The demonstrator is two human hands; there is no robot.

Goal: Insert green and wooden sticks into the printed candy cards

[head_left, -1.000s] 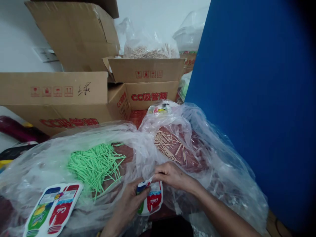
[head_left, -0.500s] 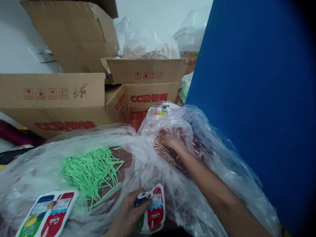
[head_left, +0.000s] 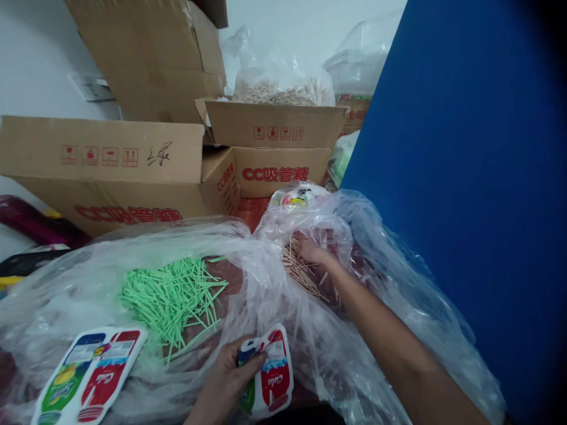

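My left hand [head_left: 234,372] grips a printed packet [head_left: 277,375] with red "Cola" and green-blue panels, the thumb lying across its front. Farther forward, my right hand [head_left: 310,249] reaches into the pile of thin brown sticks [head_left: 303,274] on clear plastic. Its fingers are curled down among the sticks; the fingertips are hidden, so I cannot make out what is between them. Left of the brown pile lies a heap of light green sticks [head_left: 175,298], also within crumpled plastic. A second cola-and-lemon packet [head_left: 91,375] lies flat at the lower left.
Clear plastic sheeting [head_left: 367,348] spreads across the table. Open cardboard boxes [head_left: 106,195] stand behind, with a bag of pale sticks [head_left: 283,88] above another box [head_left: 283,168]. A blue panel [head_left: 460,177] borders the right. A colourful wrapper [head_left: 301,196] lies behind the brown sticks.
The view has shifted slightly, so most things sit a little farther right. My right hand stays in the brown sticks, and my left hand still holds the packet.
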